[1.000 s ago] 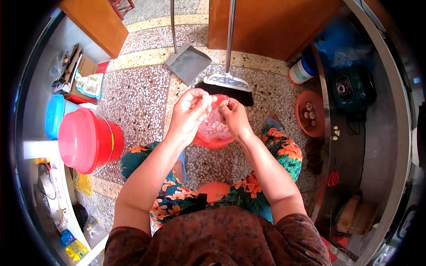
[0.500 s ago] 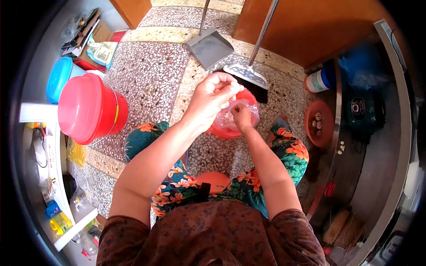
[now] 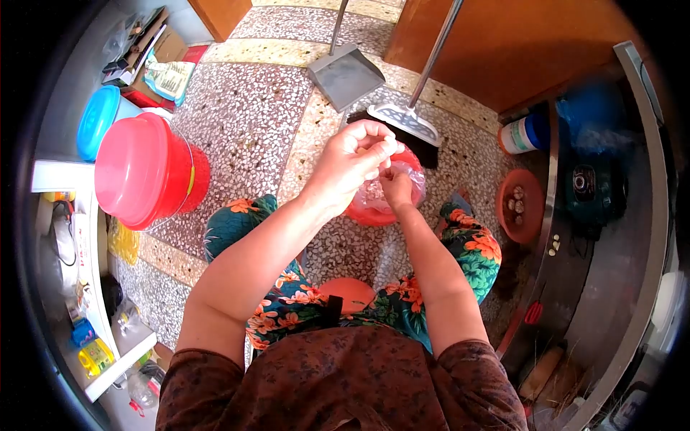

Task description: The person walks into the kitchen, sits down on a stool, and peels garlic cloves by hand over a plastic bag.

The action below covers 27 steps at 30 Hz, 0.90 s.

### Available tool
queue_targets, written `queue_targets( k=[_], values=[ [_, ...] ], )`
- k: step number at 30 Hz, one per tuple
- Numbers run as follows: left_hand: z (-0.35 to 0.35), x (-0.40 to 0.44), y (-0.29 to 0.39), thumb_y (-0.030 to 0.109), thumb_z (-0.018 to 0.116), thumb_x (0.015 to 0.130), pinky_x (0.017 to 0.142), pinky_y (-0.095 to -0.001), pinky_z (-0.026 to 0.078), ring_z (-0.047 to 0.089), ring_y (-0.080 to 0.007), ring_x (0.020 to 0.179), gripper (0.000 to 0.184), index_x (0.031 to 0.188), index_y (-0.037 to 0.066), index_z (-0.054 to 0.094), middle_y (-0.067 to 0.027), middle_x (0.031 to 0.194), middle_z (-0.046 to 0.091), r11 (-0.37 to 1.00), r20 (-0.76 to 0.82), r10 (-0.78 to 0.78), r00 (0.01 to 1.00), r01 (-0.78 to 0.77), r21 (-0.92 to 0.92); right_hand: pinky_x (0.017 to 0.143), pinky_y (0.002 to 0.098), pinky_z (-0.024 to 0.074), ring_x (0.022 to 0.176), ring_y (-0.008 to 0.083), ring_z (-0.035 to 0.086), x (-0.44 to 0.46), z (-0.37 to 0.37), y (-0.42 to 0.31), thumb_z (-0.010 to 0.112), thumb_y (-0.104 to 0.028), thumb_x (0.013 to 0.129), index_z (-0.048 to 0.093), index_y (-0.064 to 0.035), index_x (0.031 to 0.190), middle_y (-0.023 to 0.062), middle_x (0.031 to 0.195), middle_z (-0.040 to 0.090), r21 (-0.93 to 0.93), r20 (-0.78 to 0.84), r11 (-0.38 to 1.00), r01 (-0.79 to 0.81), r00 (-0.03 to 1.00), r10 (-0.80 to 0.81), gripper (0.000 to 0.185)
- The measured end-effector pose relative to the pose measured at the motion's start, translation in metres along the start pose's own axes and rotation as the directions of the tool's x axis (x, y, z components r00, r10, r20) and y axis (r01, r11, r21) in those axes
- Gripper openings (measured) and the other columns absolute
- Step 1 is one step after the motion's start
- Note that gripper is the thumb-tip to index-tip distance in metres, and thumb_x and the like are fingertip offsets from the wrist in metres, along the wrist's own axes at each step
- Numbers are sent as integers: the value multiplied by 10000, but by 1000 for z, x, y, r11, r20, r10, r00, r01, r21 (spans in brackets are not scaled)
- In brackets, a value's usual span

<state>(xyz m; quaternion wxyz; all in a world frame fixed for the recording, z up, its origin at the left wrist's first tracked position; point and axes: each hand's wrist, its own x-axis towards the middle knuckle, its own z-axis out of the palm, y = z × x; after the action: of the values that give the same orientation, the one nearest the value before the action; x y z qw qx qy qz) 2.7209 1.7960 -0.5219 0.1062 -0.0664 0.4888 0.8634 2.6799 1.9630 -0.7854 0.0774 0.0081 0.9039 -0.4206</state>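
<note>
My left hand (image 3: 353, 161) is raised over the left part of a red basin (image 3: 374, 216), its fingers pinched on a small whitish piece (image 3: 390, 141) at the fingertips. My right hand (image 3: 397, 188) is lower, over the basin's right side, with fingers drawn together; what they hold, if anything, is too small to make out. A clear plastic bag (image 3: 417, 179) lines the basin, and small pale bits lie inside it, partly covered by my hands.
A lidded red bucket (image 3: 136, 172) stands at left near a blue-lidded tub (image 3: 100, 122). Ahead are a grey dustpan (image 3: 348, 77) and a broom (image 3: 406, 122). An orange bowl (image 3: 521, 208) holding several garlic bulbs sits at right, beside a low shelf with red scissors (image 3: 533, 312).
The view has swung so the surroundings sit lower and further right. My right hand has moved from beside the left fingertips down toward the basin. My left hand keeps its pinch.
</note>
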Motion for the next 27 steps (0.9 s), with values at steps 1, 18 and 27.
queue_targets(
  k=[1, 18, 27],
  values=[
    [0, 0, -1, 59, 551, 915, 544, -158, 351, 511, -56, 705, 85, 997, 40, 559, -58, 907, 615, 1000, -5, -6, 1000, 6, 0, 712, 403, 491, 794, 371, 624, 0, -2, 0, 622, -115, 744, 661, -49, 859, 205, 808, 638, 0, -4, 1000, 0, 1000, 0, 138],
    [0, 3, -3, 63, 542, 921, 552, -165, 352, 509, -59, 729, 89, 1009, 56, 558, -63, 930, 609, 999, 9, -46, 999, 46, -22, 679, 396, 483, 756, 329, 644, 0, -9, -10, 603, -157, 800, 642, 1, 824, 197, 774, 644, 142, 49, 985, -99, 994, 93, 165],
    [2, 2, -8, 56, 534, 921, 543, -165, 352, 496, -58, 717, 105, 1022, 54, 562, -59, 931, 608, 995, 5, -56, 998, 55, 80, 512, 203, 340, 579, 25, 397, -56, -138, -168, 529, -109, 933, 571, -24, 880, -55, 678, 492, 712, 168, 699, -72, 983, -70, 109]
  ],
)
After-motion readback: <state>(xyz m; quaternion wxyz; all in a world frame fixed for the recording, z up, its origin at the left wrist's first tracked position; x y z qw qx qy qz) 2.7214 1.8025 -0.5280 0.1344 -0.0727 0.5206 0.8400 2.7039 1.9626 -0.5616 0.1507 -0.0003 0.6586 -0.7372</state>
